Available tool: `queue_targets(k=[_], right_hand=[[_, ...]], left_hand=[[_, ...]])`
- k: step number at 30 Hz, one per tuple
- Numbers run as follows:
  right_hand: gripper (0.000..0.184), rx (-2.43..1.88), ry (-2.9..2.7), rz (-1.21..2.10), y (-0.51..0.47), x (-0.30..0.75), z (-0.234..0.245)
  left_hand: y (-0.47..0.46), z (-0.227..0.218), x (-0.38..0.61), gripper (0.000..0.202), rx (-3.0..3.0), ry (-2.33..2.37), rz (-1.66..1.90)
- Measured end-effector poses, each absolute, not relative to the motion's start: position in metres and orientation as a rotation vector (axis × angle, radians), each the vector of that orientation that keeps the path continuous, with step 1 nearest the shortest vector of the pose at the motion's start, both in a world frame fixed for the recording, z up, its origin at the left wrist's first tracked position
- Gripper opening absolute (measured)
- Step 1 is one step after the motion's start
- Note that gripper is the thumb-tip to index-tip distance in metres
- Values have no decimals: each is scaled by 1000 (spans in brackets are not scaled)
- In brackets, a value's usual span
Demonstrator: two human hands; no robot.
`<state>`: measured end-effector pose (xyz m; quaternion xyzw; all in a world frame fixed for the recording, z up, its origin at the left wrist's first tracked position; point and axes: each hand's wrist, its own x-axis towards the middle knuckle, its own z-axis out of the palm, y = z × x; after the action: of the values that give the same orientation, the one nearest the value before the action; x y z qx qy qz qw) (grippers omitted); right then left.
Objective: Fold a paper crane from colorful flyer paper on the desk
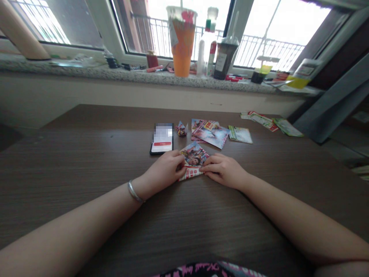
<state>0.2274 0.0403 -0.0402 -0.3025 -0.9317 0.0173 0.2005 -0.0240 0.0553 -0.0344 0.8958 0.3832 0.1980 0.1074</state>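
Observation:
A printed sheet of paper [195,154], partly folded, lies on the table between my hands. Its upper part shows a colourful picture, and the lower flap is white with red print. My left hand [168,167], with a silver bangle at the wrist, has its fingers curled on the paper's left edge. Across from it, my right hand [223,169] presses its fingertips together on the right edge. My fingers cover both side corners. A phone [162,139] with a lit screen lies just beyond my left hand, and a small folded paper figure [181,129] stands next to it.
Several printed sheets [211,134] lie overlapped beyond my hands, with a green and white stack of papers [240,134] beside them. More leaflets [263,120] lie at the back right. On the windowsill stand an orange drink cup [182,46], a dark cup [224,59] and bottles.

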Motion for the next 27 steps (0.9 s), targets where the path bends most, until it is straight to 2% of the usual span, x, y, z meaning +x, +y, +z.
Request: queue_targets(k=[17,27], right_hand=[[27,-865,-2638,-30,40,227,-41],[28,-1043,-2622,-188,40,227,-42]], left_hand=[[56,-35,-26,6,2616,1161,586],[53,-33,-25,21,2805,961,654]])
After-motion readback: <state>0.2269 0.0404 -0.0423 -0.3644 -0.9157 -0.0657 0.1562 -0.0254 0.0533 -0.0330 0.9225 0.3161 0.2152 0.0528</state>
